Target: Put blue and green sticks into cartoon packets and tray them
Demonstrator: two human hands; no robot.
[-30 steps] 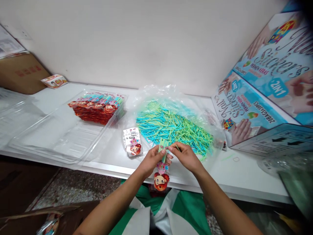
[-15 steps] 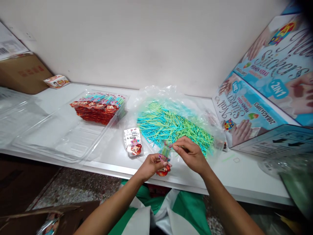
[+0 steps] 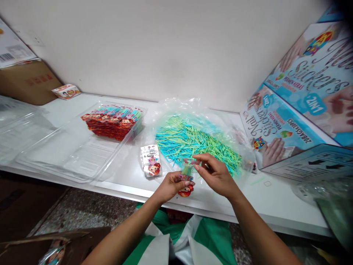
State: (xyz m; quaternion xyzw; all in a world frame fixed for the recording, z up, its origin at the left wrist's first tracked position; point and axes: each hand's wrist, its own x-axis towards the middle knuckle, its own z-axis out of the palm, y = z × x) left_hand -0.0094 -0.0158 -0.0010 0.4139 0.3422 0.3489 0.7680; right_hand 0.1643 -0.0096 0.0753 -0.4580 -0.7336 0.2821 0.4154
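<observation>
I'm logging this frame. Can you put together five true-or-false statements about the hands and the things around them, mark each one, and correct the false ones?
1. The left hand holds a packet showing a red-haired figure. True.
2. The right hand is well away from that packet. False: it pinches the packet's upper end.
3. A heap of green and blue sticks lies with clear plastic around it. True.
4. The clear tray sits to the right of the sticks. False: it sits to their left.
5. A blue carton with "Stickers" lettering stands to the right of the sticks. True.
</observation>
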